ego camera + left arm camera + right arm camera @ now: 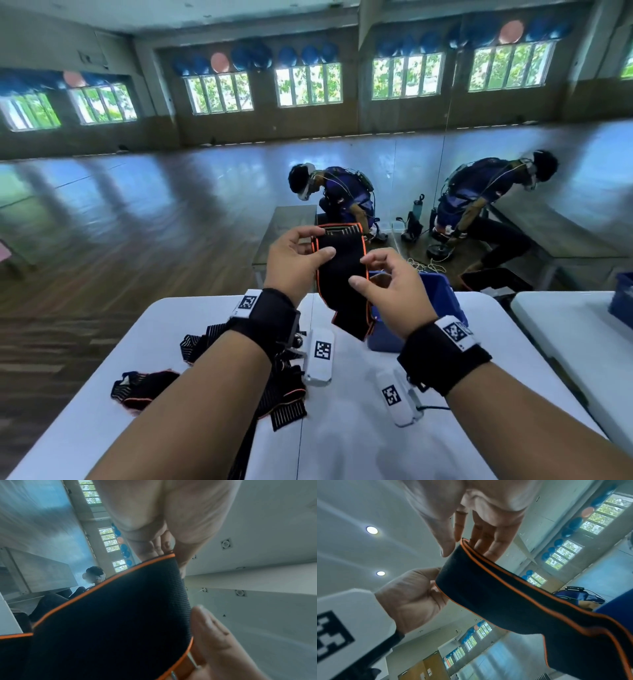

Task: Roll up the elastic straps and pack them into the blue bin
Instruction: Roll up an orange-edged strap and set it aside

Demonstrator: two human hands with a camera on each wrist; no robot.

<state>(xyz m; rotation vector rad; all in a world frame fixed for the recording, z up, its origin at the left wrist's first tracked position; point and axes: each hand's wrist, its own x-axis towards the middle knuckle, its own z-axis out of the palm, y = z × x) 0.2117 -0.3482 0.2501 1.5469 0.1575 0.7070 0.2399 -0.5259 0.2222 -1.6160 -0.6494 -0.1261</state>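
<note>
The left hand (291, 260) grips the folded top of the black, orange-edged strap (339, 270); the right hand (394, 291) pinches its right edge. Strap hangs above the counter (359, 445) far edge, beside the blue bin (442, 298).

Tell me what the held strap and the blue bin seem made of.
The strap looks like matte black woven elastic fabric: fine mesh weave shows up close, with orange sewn edging. The blue bin seems smooth moulded plastic, judging by its even wall.
</note>
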